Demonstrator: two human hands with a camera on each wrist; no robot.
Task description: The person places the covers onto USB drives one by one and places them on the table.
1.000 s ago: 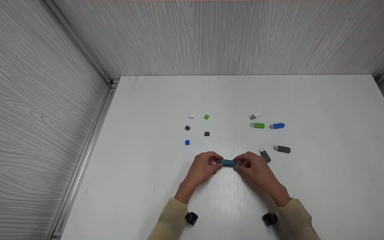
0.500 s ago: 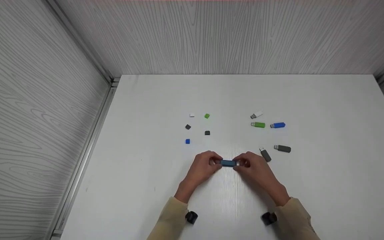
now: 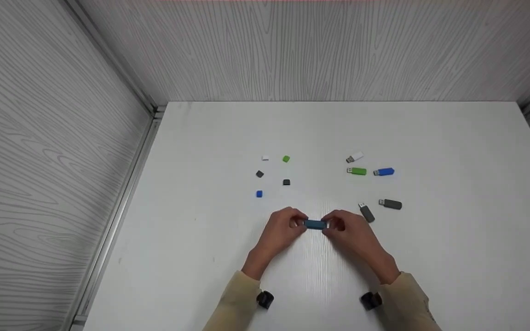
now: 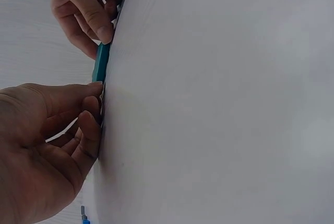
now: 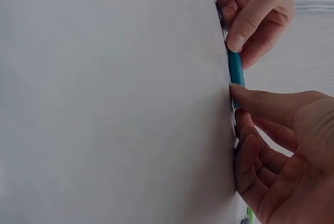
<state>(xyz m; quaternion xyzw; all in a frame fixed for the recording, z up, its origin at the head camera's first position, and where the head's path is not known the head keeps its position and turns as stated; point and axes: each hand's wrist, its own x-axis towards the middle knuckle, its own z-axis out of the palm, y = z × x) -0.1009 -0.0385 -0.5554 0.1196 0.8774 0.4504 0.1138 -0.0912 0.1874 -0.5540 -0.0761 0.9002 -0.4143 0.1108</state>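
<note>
A teal USB stick [image 3: 315, 224] lies crosswise between the two hands, low over the white table. My left hand [image 3: 281, 231] pinches its left end between thumb and fingers. At the other end, the thumb and fingers of my right hand [image 3: 353, 232] pinch it. Both ends are hidden by fingertips, while the teal middle shows in the head view and both wrist views. To the right lie white [image 3: 355, 157], green [image 3: 357, 171] and blue [image 3: 384, 172] USB sticks, metal plugs bare. Two dark grey sticks [image 3: 391, 204] lie nearer, one close to my right hand.
Several small caps rest left of centre, beyond my left hand: a white cap [image 3: 265, 158], a green cap [image 3: 286, 158], two dark caps [image 3: 286, 182] and a blue cap [image 3: 259, 194]. Wood-grained panels [image 3: 265, 50] wall the table at the back and left.
</note>
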